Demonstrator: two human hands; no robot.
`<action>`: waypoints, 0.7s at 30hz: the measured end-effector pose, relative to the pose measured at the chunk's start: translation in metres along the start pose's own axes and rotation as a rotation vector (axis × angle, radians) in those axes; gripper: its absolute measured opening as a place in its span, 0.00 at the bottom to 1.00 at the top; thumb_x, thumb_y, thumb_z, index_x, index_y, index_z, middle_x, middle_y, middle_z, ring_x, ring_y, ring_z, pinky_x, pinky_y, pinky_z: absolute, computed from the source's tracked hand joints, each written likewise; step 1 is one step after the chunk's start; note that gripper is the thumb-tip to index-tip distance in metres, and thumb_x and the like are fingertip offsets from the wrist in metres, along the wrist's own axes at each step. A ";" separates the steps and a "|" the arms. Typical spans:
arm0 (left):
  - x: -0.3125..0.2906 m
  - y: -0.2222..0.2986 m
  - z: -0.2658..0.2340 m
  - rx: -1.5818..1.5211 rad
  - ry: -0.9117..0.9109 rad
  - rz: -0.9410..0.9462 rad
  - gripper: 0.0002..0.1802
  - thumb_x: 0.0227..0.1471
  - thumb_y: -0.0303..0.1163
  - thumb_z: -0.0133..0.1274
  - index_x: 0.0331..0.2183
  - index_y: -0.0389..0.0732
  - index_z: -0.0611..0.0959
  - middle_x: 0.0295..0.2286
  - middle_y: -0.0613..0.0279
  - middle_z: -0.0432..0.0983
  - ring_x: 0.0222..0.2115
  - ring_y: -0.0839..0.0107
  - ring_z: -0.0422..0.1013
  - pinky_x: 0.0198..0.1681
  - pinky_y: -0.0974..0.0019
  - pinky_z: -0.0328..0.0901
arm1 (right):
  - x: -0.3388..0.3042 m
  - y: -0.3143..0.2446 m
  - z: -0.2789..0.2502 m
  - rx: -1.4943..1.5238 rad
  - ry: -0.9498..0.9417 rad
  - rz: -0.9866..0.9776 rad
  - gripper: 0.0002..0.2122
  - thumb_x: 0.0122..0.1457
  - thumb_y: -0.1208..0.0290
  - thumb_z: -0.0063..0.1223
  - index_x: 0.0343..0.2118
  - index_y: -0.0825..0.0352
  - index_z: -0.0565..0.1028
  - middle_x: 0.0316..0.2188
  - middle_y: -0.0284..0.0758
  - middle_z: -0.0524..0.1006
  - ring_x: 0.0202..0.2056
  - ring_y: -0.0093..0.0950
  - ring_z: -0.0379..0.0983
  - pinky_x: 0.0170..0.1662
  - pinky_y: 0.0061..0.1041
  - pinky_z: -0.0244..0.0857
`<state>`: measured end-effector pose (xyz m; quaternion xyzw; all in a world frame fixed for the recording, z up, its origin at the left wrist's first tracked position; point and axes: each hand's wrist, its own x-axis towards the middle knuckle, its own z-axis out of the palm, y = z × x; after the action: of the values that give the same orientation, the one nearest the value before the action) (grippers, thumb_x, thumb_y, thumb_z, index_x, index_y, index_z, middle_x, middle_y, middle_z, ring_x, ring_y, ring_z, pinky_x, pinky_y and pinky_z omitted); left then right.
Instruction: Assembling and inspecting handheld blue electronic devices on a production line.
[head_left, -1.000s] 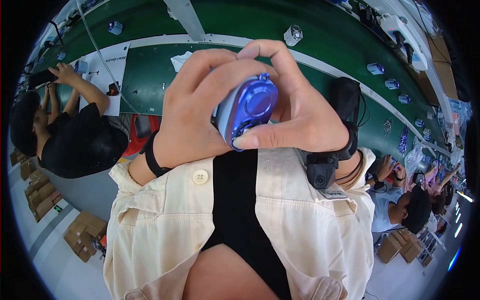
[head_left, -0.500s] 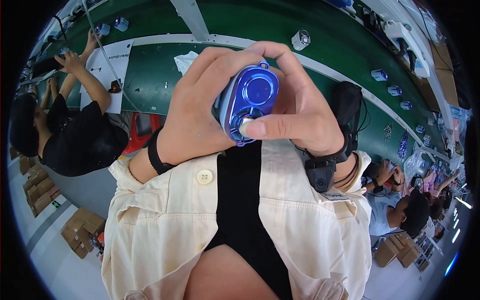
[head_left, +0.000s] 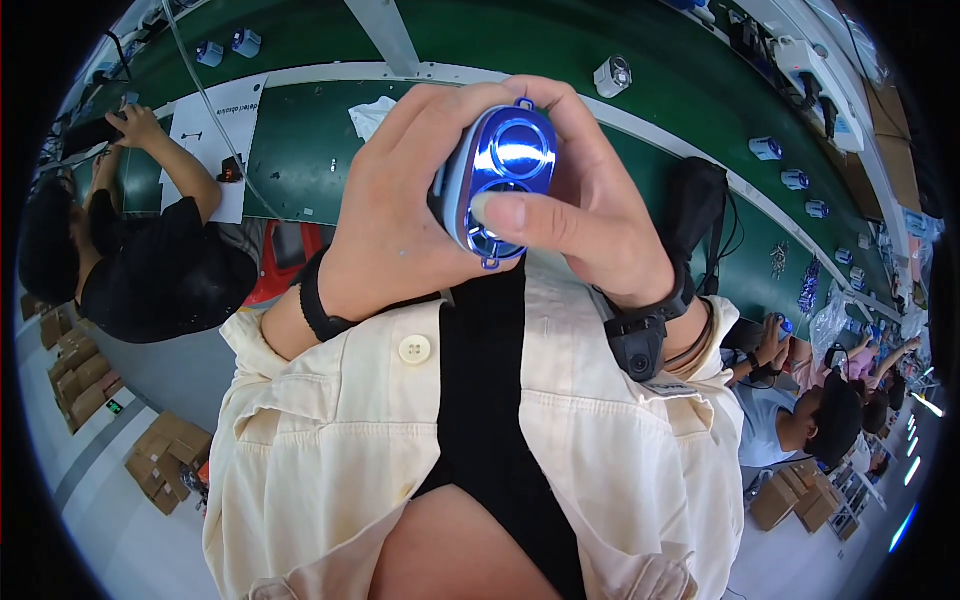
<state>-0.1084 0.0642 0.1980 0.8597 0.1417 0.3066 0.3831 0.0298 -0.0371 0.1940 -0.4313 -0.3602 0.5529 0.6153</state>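
Observation:
An oblong device [head_left: 520, 148] with a light blue body and a shiny blue face is held up in front of my chest. Its face carries two round rings, and a small loop sticks out at each end. My left hand [head_left: 385, 205] wraps round its left side. The fingers of my right hand [head_left: 610, 225] curl behind the far and right side, while the right thumb presses over the nearer ring and covers part of it. What lies under that thumb is hidden.
Beyond my hands runs a green worktop [head_left: 300, 130], with a white plastic piece [head_left: 370, 118] on it. Similar blue devices [head_left: 766, 149] stand on the green belt [head_left: 500, 40] behind. Co-workers sit at left [head_left: 160, 270] and right [head_left: 790, 420]. A black object with cables [head_left: 693, 215] stands near my right wrist.
The device has risen slightly and tilted, its face now catching bright light. My right thumb moved up with it, still over the nearer ring. The left co-worker's hand left the devices on the belt.

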 end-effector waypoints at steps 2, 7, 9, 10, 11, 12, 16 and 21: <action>0.000 -0.003 0.002 0.002 0.001 0.003 0.41 0.21 0.30 0.68 0.46 0.44 0.75 0.37 0.57 0.72 0.38 0.58 0.71 0.40 0.63 0.68 | 0.002 0.004 -0.001 -0.006 0.017 -0.036 0.35 0.49 0.63 0.67 0.55 0.65 0.56 0.39 0.37 0.73 0.39 0.22 0.72 0.40 0.21 0.69; -0.001 -0.008 0.003 -0.026 -0.002 -0.024 0.41 0.22 0.30 0.68 0.46 0.44 0.74 0.37 0.57 0.72 0.37 0.57 0.70 0.41 0.62 0.67 | 0.003 0.006 -0.005 -0.109 -0.018 -0.043 0.35 0.50 0.64 0.66 0.56 0.65 0.56 0.41 0.36 0.71 0.41 0.22 0.70 0.44 0.22 0.66; 0.000 -0.008 0.002 -0.019 -0.005 -0.017 0.41 0.22 0.30 0.68 0.46 0.44 0.74 0.37 0.57 0.72 0.37 0.57 0.70 0.41 0.62 0.67 | 0.001 0.004 -0.006 -0.108 -0.034 0.015 0.35 0.50 0.67 0.65 0.57 0.65 0.55 0.45 0.33 0.67 0.46 0.23 0.66 0.51 0.23 0.61; 0.000 -0.007 0.002 -0.013 -0.008 -0.010 0.40 0.22 0.30 0.68 0.46 0.44 0.74 0.37 0.57 0.72 0.38 0.58 0.70 0.41 0.62 0.67 | 0.001 0.003 -0.007 -0.108 -0.033 0.016 0.35 0.50 0.67 0.65 0.57 0.65 0.55 0.45 0.33 0.67 0.46 0.23 0.66 0.51 0.23 0.61; 0.001 -0.007 0.002 -0.006 -0.012 -0.002 0.40 0.22 0.30 0.67 0.46 0.44 0.74 0.37 0.58 0.72 0.38 0.58 0.70 0.41 0.62 0.67 | 0.002 0.001 -0.008 -0.108 -0.042 0.028 0.35 0.50 0.67 0.64 0.57 0.65 0.55 0.45 0.33 0.67 0.47 0.23 0.66 0.51 0.24 0.61; 0.001 -0.008 0.001 -0.006 -0.012 -0.002 0.40 0.22 0.30 0.67 0.46 0.44 0.74 0.37 0.58 0.72 0.38 0.58 0.70 0.41 0.62 0.67 | 0.002 -0.002 -0.009 -0.108 -0.051 0.041 0.35 0.50 0.67 0.64 0.57 0.65 0.55 0.46 0.33 0.67 0.47 0.23 0.66 0.52 0.24 0.61; 0.005 -0.014 -0.002 -0.037 -0.031 -0.039 0.40 0.22 0.30 0.67 0.46 0.44 0.75 0.37 0.58 0.72 0.37 0.59 0.71 0.42 0.64 0.67 | 0.007 -0.003 -0.006 0.112 -0.027 0.104 0.34 0.50 0.68 0.64 0.57 0.65 0.56 0.46 0.34 0.67 0.48 0.24 0.66 0.52 0.24 0.61; 0.004 -0.018 -0.002 -0.110 0.029 -0.082 0.41 0.22 0.31 0.68 0.46 0.44 0.75 0.37 0.59 0.72 0.37 0.60 0.71 0.42 0.64 0.67 | 0.013 -0.004 0.000 0.125 0.018 0.101 0.34 0.50 0.69 0.64 0.57 0.65 0.56 0.47 0.35 0.67 0.49 0.25 0.66 0.53 0.26 0.61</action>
<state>-0.1066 0.0793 0.1880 0.8264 0.1653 0.3103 0.4398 0.0332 -0.0246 0.1970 -0.4146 -0.2969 0.6007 0.6157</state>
